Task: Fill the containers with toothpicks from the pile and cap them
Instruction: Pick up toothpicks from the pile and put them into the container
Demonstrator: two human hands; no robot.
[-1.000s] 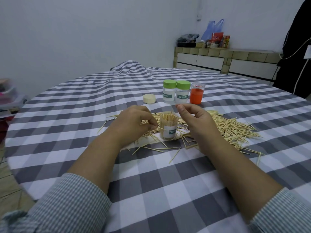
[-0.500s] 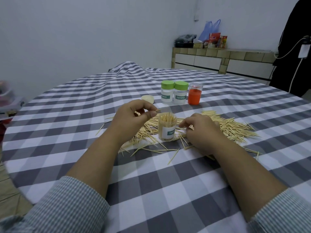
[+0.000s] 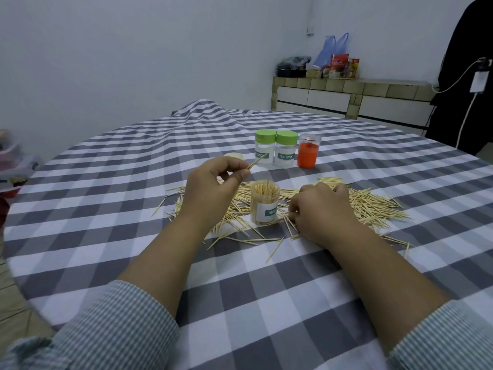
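Toothpick [image 3: 256,162] in left hand [image 3: 210,188]

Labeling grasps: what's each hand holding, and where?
Left hand pinches a toothpick at its lower end. Right hand is curled on the pile; hold unclear.

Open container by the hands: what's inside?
The open container is packed with upright toothpicks, tips near the rim. Its label hides the lower middle, so the bottom cannot be seen.
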